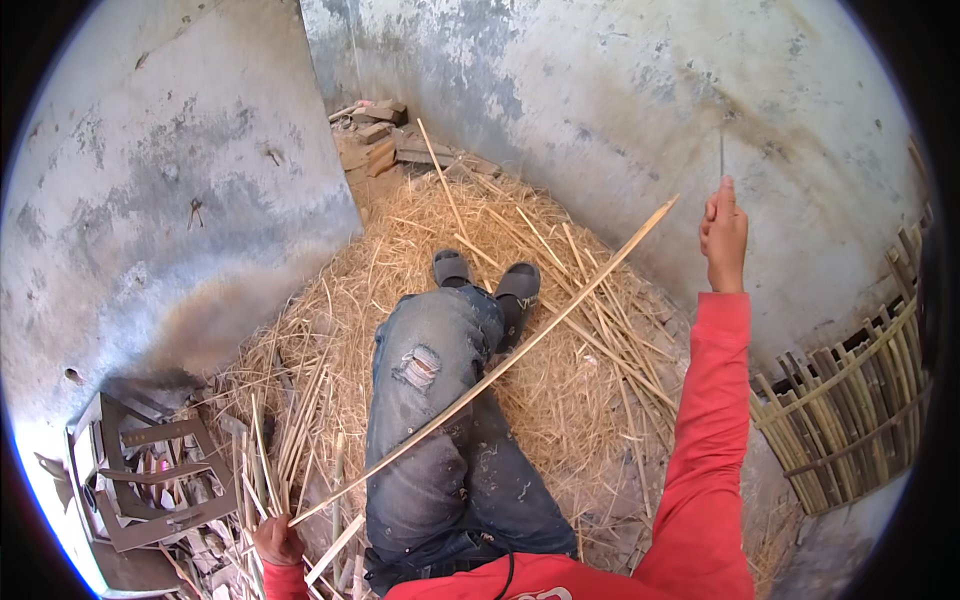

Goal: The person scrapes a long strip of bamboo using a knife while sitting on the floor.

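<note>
A long, pale bamboo strip [521, 349] slants across my lap, its far end raised toward the right wall. My left hand [278, 540], low at the left, is closed around the near end of this strip. On the right, my arm is stretched forward and my right hand [725, 235] is a fist. From it a thin grey blade [722, 155] points upward, seen edge-on; it looks like a knife, with the handle hidden in my fingers. The blade is apart from the strip.
Shavings [560, 430] and loose bamboo strips [620, 350] cover the floor around my sandals [518, 282]. An overturned wooden frame [125, 540] lies at the left. A woven bamboo basket [850, 420] stands at the right. Bricks [378, 112] are piled by the far wall [600, 90].
</note>
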Action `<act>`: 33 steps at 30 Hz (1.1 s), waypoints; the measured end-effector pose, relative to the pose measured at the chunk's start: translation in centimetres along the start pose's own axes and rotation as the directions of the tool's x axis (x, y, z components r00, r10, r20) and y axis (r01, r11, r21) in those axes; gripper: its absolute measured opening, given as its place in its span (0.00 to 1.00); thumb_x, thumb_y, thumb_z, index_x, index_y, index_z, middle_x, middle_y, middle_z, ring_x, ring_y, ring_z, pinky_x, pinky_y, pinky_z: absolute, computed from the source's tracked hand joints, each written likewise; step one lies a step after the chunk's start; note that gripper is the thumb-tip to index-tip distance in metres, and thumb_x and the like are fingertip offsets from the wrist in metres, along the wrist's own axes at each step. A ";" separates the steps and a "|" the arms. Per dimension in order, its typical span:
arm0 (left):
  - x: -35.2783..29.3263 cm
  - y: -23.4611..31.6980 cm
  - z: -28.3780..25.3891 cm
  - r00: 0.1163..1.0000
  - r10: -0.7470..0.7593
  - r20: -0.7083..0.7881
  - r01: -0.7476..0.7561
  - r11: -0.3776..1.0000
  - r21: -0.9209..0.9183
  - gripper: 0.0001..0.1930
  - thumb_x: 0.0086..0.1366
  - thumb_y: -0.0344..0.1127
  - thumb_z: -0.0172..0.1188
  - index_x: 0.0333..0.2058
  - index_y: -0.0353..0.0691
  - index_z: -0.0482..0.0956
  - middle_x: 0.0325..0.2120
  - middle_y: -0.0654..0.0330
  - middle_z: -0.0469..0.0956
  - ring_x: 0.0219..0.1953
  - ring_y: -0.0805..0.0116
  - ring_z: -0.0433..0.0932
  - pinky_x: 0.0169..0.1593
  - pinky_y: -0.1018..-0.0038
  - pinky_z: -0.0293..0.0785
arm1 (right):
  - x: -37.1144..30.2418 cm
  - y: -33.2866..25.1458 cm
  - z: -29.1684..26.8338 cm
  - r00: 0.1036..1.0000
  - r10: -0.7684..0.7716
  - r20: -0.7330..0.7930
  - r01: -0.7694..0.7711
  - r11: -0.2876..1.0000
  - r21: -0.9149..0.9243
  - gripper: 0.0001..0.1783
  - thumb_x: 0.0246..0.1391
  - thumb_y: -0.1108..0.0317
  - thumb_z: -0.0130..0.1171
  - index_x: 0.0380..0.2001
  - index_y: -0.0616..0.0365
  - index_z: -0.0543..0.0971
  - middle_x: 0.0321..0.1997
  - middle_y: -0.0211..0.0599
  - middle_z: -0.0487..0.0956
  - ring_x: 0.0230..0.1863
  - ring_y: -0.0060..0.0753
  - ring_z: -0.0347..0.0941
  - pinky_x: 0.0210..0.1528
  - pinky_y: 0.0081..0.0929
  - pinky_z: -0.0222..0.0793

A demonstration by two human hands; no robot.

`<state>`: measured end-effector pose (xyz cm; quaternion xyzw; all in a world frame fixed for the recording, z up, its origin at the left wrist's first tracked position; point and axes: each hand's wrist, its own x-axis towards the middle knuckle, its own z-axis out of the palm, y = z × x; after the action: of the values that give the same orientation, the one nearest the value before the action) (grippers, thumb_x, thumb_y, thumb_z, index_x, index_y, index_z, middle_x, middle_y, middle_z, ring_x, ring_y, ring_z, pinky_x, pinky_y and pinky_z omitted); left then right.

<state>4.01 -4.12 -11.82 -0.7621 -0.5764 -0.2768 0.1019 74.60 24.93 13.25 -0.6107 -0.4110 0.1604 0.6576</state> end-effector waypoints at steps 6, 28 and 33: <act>0.2 0.3 -0.3 1.000 -0.007 0.018 0.007 1.000 -0.012 0.12 0.51 0.21 0.54 0.36 0.39 0.75 0.15 0.56 0.67 0.16 0.54 0.68 0.21 0.59 0.62 | -3.1 -1.5 1.2 0.993 -0.024 0.112 0.014 0.996 0.089 0.25 0.66 0.45 0.58 0.25 0.52 0.70 0.16 0.16 0.62 0.15 0.09 0.49 0.17 0.19 0.44; 0.8 1.8 -0.8 0.968 -0.195 0.157 0.228 0.945 -0.236 0.05 0.64 0.29 0.55 0.34 0.36 0.79 0.19 0.49 0.76 0.19 0.48 0.75 0.24 0.60 0.67 | -8.5 -1.0 4.0 0.910 -0.395 0.128 0.414 0.889 -0.197 0.14 0.71 0.59 0.56 0.49 0.58 0.78 0.19 0.22 0.68 0.24 0.15 0.64 0.28 0.20 0.61; 1.3 1.7 -0.8 0.979 -0.166 0.121 0.189 0.956 -0.224 0.04 0.63 0.31 0.57 0.33 0.38 0.80 0.14 0.54 0.71 0.15 0.53 0.72 0.21 0.63 0.64 | -7.3 -0.3 4.5 0.914 -0.399 0.078 0.406 0.893 -0.195 0.17 0.71 0.62 0.56 0.57 0.54 0.82 0.40 0.35 0.85 0.27 0.14 0.66 0.31 0.17 0.63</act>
<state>5.61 -3.95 -10.19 -0.7269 -0.6104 -0.3119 -0.0432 66.73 22.67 10.64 -0.5743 -0.5547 -0.0119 0.6019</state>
